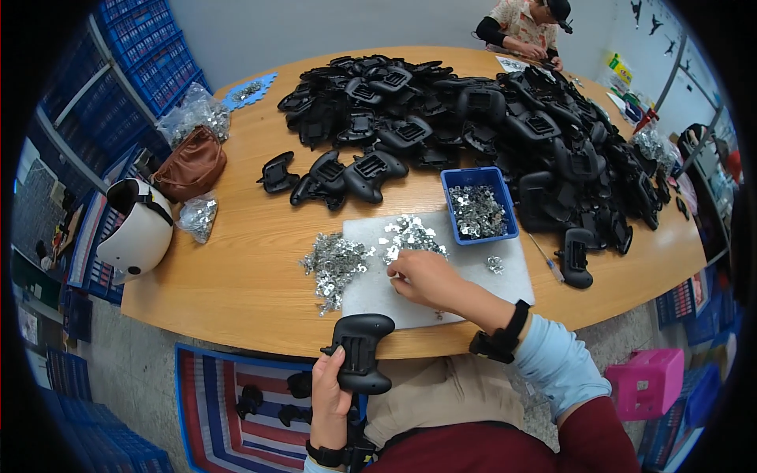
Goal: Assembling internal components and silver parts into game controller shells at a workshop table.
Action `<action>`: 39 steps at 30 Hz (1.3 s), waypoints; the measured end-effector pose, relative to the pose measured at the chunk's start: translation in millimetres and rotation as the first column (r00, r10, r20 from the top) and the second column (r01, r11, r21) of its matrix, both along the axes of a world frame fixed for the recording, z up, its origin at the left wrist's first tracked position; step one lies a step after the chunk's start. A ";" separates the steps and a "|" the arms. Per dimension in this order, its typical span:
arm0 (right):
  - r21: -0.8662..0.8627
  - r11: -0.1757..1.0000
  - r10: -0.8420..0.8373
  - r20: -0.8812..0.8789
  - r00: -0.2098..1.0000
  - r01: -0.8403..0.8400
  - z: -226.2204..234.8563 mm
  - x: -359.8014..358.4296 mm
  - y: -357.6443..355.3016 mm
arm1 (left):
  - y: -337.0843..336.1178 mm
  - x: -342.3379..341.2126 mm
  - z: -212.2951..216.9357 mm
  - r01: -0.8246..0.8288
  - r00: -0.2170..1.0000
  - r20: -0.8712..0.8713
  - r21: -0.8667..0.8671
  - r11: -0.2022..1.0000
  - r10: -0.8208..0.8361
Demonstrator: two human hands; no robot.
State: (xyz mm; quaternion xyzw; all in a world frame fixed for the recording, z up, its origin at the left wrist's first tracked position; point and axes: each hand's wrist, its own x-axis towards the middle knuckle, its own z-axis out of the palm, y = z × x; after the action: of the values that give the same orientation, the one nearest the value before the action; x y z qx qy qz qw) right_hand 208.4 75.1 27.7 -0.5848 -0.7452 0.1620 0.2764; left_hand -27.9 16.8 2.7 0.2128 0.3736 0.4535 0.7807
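A black game controller housing [371, 327] is gripped in my left hand [330, 386], thumb on its face, with the slotted compartment side up. It is held at the table's front edge, above my lap. My right hand [430, 280] reaches over the white pad [371, 303] with its fingertips pinched together. Whatever may be between those fingers is hidden. Just beyond them lies a loose pile of small silvery metal pieces [414, 235]. Another pile of metal pieces [335, 268] spreads across the pad's left edge onto the wood. A blue bin [451, 206] full of the same pieces stands at the pad's far right.
A large heap of black controller housings [410, 130] covers the table's far side. A screwdriver [546, 258] lies right of the pad. At left are a white helmet [146, 240] and a brown pouch [189, 165]. Another person [524, 31] works across the table.
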 end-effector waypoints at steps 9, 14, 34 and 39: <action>-0.017 0.999 -0.036 0.056 0.998 0.037 -16.6 -28.3 46.3 | -3.2 -9.2 -4.8 -0.057 0.998 0.028 -0.014 0.998 0.058; -0.043 0.998 0.042 0.120 0.992 -0.037 -11.0 -15.1 32.3 | 0.7 -10.6 -4.1 -0.080 0.996 0.039 -0.027 0.996 0.081; -0.135 0.979 -0.131 0.150 0.980 0.151 5.5 39.0 34.3 | 11.8 14.2 1.0 -0.110 0.993 0.026 -0.064 0.992 0.112; -0.069 0.994 -0.086 0.006 0.996 0.086 0.4 36.6 5.7 | 18.4 13.5 -4.0 -0.072 0.997 0.030 -0.069 0.995 0.074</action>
State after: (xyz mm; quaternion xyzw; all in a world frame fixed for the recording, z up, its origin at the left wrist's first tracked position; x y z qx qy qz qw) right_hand 245.1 80.8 28.0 -0.6259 -0.7136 0.1749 0.2616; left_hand -14.4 35.1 -1.3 0.1650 0.3834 0.4723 0.7763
